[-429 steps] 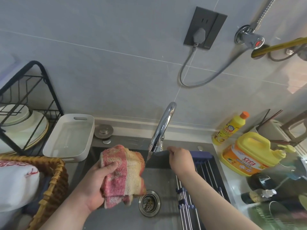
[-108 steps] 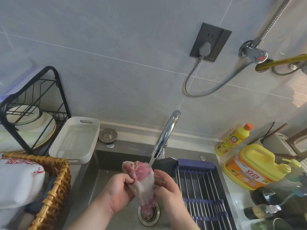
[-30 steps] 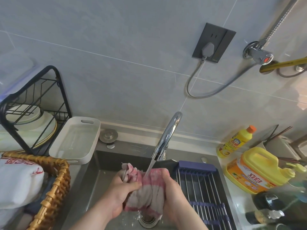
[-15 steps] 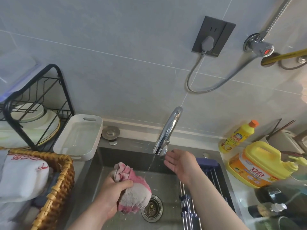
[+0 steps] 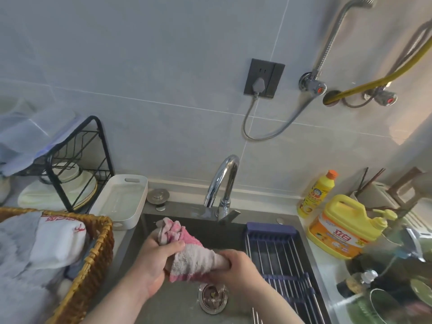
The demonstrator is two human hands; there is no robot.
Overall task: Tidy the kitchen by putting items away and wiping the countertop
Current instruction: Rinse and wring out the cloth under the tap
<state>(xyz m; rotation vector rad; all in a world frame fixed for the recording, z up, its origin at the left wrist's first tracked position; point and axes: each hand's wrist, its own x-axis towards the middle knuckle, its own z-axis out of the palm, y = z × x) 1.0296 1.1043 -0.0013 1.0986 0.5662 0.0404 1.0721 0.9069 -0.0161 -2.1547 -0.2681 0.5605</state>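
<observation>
A wet pink and beige cloth (image 5: 191, 258) is bunched into a roll over the grey sink (image 5: 177, 305), just above the drain (image 5: 212, 298). My left hand (image 5: 154, 265) grips its upper left end, where the pink folds stick out. My right hand (image 5: 236, 267) grips the tapered right end. The chrome tap (image 5: 222, 183) stands behind the cloth with no water coming from its spout.
A blue roll-up drying rack (image 5: 280, 258) covers the sink's right side. Yellow detergent jug (image 5: 343, 230) and yellow bottle (image 5: 315, 195) stand on the right counter. On the left are a white tray (image 5: 121, 199), a black dish rack (image 5: 70, 164) and a wicker basket (image 5: 93, 253).
My right hand left the tap and came down onto the cloth's right end. The water stream has stopped. Both hands now hold the cloth rolled between them.
</observation>
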